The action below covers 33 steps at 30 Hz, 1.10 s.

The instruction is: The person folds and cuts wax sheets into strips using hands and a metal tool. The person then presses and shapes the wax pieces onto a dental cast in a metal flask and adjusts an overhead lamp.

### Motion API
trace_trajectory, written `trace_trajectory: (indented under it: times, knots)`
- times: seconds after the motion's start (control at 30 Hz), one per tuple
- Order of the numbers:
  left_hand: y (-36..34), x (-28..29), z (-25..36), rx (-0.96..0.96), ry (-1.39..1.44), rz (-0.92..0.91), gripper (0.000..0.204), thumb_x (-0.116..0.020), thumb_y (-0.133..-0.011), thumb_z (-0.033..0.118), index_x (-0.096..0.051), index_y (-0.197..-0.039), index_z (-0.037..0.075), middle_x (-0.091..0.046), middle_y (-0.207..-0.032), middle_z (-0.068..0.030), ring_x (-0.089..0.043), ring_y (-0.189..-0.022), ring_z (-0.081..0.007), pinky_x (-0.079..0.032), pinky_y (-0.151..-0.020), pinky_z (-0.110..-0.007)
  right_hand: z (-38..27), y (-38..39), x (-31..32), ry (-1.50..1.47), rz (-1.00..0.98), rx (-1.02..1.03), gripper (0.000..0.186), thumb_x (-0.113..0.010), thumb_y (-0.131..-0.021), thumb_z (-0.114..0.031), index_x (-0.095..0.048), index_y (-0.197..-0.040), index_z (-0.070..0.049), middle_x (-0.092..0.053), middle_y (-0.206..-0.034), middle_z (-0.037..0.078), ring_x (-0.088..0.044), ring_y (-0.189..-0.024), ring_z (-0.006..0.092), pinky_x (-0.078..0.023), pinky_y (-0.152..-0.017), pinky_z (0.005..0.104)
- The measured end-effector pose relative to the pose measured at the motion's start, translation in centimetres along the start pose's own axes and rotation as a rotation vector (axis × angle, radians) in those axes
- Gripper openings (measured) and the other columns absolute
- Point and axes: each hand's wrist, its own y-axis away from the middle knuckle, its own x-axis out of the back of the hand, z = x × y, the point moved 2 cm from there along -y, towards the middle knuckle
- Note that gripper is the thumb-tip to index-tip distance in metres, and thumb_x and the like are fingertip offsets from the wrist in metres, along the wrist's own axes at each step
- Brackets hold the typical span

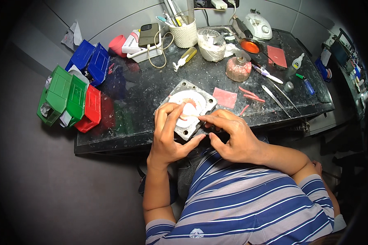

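On the near part of the bench sits a square grey metal flask (184, 85) with holes in its corners, filled with white plaster (176, 97). A pinkish dental piece shows in the plaster, and a smooth white rounded piece (190, 109) lies over it. My left hand (167, 132) rests its bent fingertips on the white piece from the left, thumb spread away. From the right, my right hand (233, 136) reaches its index fingertip to the piece's edge. Its thumb is apart, near the left thumb; the other fingertips are partly hidden.
Right of the flask lie a pink wax sheet (224, 98), wax strips (251, 95) and metal tools (276, 101). Behind stand a spirit burner (238, 68), a plastic bag (212, 44) and a tool cup (183, 34). Green (55, 96), red (90, 109) and blue bins (88, 61) line the left edge.
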Motion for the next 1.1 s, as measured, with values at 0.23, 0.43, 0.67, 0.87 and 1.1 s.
trace_trajectory:
  times: [0.23,0.43,0.67,0.87,1.1]
  knots:
    - [0.1,0.4,-0.9,0.089,0.002,-0.109,0.056,-0.099,-0.074,0.020,-0.072,-0.119,0.000,-0.061,-0.130,-0.0208,-0.060,-0.123,-0.0423,-0.048,-0.110,-0.054,-0.2,0.0,0.1,0.040,-0.015,-0.001,0.054,-0.071,-0.091,0.003,-0.069,-0.144,0.000,-0.070,-0.108,0.018,-0.070,-0.101,0.0327,-0.057,-0.092,0.0412]
    - [0.1,0.0,-0.9,0.070,-0.030,-0.104,0.051,-0.099,-0.071,0.014,-0.074,-0.114,0.001,-0.064,-0.131,-0.0178,-0.063,-0.126,-0.0386,-0.056,-0.104,-0.048,-0.2,0.3,0.0,0.066,-0.038,-0.014,0.050,-0.072,-0.092,-0.004,-0.067,-0.142,0.003,-0.067,-0.108,0.020,-0.067,-0.104,0.0390,-0.055,-0.095,0.0477]
    - [0.5,0.2,-1.2,0.071,-0.035,-0.069,0.051,-0.098,-0.069,0.011,-0.074,-0.113,0.001,-0.066,-0.132,-0.0183,-0.063,-0.127,-0.0393,-0.052,-0.109,-0.050,0.1,1.0,3.2,0.106,-0.119,-0.035,0.037,-0.074,-0.096,-0.008,-0.070,-0.131,0.002,-0.069,-0.111,0.021,-0.068,-0.107,0.0431,-0.056,-0.096,0.0494]
    - [0.0,0.3,-0.8,0.081,-0.006,-0.060,0.070,-0.100,-0.069,0.022,-0.070,-0.127,-0.001,-0.063,-0.138,-0.0234,-0.061,-0.130,-0.0441,-0.050,-0.111,-0.053,3.0,1.8,8.0,0.521,0.074,-0.077,0.020,-0.079,-0.088,0.003,-0.077,-0.106,-0.004,-0.070,-0.109,0.013,-0.064,-0.103,0.0362,-0.054,-0.092,0.0458]
    - [-0.7,0.9,-0.2,0.138,-0.145,-0.129,0.094,-0.099,-0.070,0.045,-0.064,-0.145,0.000,-0.052,-0.153,-0.0307,-0.058,-0.133,-0.0482,-0.047,-0.111,-0.058,3.3,1.4,8.4,0.448,0.049,-0.078,0.013,-0.079,-0.091,0.004,-0.070,-0.098,-0.001,-0.067,-0.099,0.012,-0.065,-0.097,0.0339,-0.053,-0.086,0.0433]
